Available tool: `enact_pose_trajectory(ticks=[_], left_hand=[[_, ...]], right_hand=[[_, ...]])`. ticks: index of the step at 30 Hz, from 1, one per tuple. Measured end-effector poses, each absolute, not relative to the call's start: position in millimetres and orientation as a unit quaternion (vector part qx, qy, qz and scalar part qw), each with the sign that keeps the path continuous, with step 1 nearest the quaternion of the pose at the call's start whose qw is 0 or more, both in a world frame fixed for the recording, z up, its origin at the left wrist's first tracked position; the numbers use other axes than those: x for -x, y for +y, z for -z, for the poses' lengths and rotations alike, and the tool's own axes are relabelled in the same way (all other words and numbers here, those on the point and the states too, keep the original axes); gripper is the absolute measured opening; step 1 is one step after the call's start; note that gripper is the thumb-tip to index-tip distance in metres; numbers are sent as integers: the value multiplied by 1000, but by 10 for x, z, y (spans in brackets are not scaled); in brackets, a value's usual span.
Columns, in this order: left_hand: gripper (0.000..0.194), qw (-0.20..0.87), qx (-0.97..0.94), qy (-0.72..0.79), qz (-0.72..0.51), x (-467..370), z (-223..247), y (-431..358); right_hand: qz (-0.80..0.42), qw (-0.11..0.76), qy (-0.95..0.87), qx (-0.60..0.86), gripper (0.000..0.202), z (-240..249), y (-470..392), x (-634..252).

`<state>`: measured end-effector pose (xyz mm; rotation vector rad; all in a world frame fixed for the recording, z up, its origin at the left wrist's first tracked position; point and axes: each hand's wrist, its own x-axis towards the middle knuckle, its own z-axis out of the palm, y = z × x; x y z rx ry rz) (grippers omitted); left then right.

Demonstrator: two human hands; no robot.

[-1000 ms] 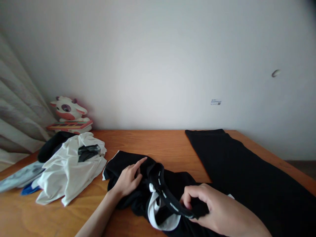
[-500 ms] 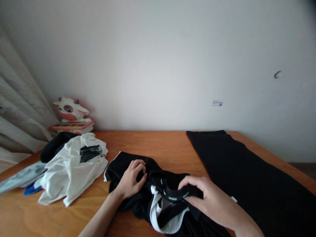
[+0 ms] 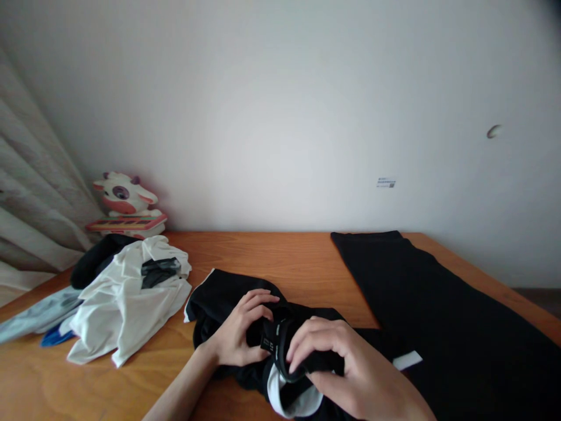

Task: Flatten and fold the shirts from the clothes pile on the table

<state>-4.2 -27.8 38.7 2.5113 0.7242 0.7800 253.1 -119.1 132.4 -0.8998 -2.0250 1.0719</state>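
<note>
A crumpled black shirt (image 3: pixel 239 280) with white trim lies at the front middle of the table, its neckband (image 3: pixel 281 345) with small white lettering turned up between my hands. My left hand (image 3: pixel 239 327) is curved over the left side of the neckband, thumb below and fingers above, with a black label between them. On the other side, my right hand (image 3: pixel 337 362) grips the neckband's right edge between thumb and bent fingers. A white-lined opening (image 3: pixel 276 389) shows just under the band. Part of the shirt is hidden beneath both hands.
Black trousers (image 3: pixel 421 292) lie flat along the right of the wooden table (image 3: pixel 258 248). At the left is a pile with a white garment (image 3: pixel 127 304), a blue piece (image 3: pixel 56 338) and a grey one (image 3: pixel 41 313). Behind it stands a toy cow keyboard (image 3: pixel 127 204) by a curtain (image 3: pixel 35 175).
My right hand has moved left and nearer with the neckband, which now stands more upright. My left hand has shifted slightly right to the neckband. A white tag at right shows more.
</note>
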Motion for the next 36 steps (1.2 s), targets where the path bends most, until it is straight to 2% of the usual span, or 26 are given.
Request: enact_pose_trajectory(ticks=[3,9,16,23,28,33,34,36], left_hand=[[43,230,-893,264,-282,6,-436,-314],[27,196,-869,332,-311,-1,-463,-330],[30,129,-850,413,-299,21,-352,-256],[24,160,-801,491,-302,-32,-315,-224],[10,216,-774,502,-321,-42,-300,-214],[45,257,-746,504,-351,-31,-275,-193],[47,256,-746,509,-344,-29,-278,-192],[39,248,-753,520,-318,-28,-288,-195]], right_hand=[[-397,361,-765,355,26,-1288,-1150,-2545],[-373,433,-744,348,18,-1270,-1125,-2631],[-381,410,-745,363,16,-1251,-1110,-2621],[-388,380,-750,377,20,-1211,-1121,-2625],[-395,365,-752,381,20,-1206,-1138,-2640],[-392,356,-749,397,17,-1176,-1125,-2663],[-390,355,-750,400,17,-1172,-1122,-2668],[-387,353,-750,403,17,-1170,-1119,-2675]])
